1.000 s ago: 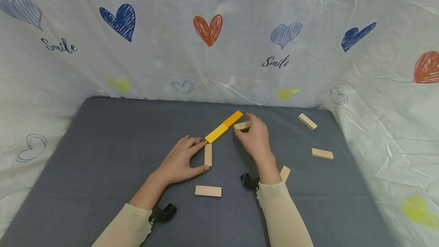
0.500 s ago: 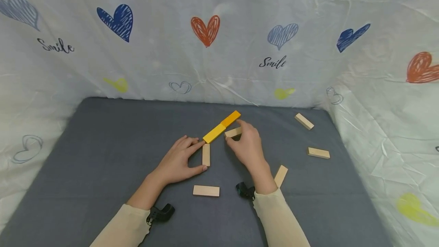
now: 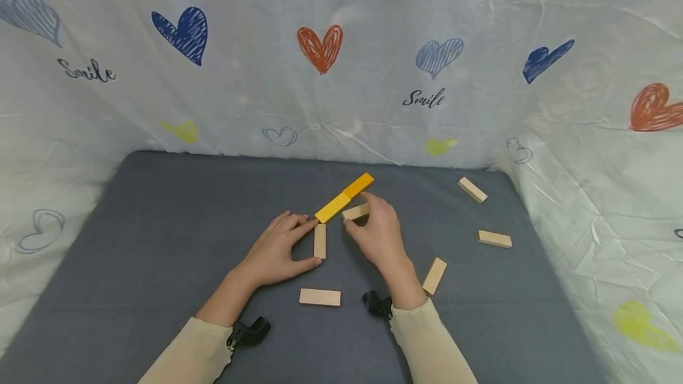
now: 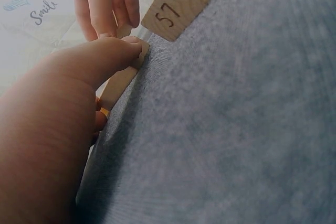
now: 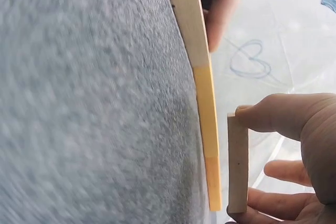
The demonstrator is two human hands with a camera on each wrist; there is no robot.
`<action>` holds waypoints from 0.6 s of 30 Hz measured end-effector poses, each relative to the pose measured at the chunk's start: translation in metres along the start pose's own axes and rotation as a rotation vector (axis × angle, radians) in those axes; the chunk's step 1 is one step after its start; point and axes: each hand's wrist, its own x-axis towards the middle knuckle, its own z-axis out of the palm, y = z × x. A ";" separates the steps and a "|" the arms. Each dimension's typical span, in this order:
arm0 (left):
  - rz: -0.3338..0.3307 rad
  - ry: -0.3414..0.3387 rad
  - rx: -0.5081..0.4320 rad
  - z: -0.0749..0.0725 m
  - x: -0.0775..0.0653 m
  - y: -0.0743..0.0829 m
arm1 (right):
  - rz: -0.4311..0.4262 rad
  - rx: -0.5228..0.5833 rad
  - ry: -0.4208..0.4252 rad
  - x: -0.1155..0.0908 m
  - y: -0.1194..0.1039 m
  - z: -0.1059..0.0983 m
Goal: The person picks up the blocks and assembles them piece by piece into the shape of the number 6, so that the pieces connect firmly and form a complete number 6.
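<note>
My left hand (image 3: 276, 253) rests on the dark cloth and pinches a plain wooden block (image 3: 319, 241) lengthwise, thumb at the near end and index finger at the far end. Touching that far end, a yellow block (image 3: 333, 208) runs diagonally away, and an orange block (image 3: 358, 185) continues its line. Between thumb and fingertips my right hand (image 3: 377, 233) holds another wooden block (image 5: 238, 163) by its ends. In the right wrist view this block is off the cloth, beside the yellow and orange pair.
A wooden block (image 3: 320, 297) marked 57 lies in front of the left hand. To the right are a slanted block (image 3: 434, 276), one farther right (image 3: 494, 239) and one near the back edge (image 3: 472, 189). A heart-printed white curtain (image 3: 235, 76) stands behind the table.
My right hand has brought its wooden block leftward and nearer to me, from beside the orange block to beside the yellow one. The left hand keeps its place at its block.
</note>
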 end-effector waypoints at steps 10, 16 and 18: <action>-0.006 0.000 -0.004 -0.001 -0.001 0.000 | 0.001 -0.004 -0.014 -0.008 -0.002 0.008; -0.003 -0.004 -0.003 0.000 0.000 0.000 | -0.023 -0.003 -0.021 -0.010 -0.006 0.010; -0.001 -0.004 -0.002 0.001 0.000 0.000 | -0.026 0.000 -0.029 -0.011 -0.007 0.011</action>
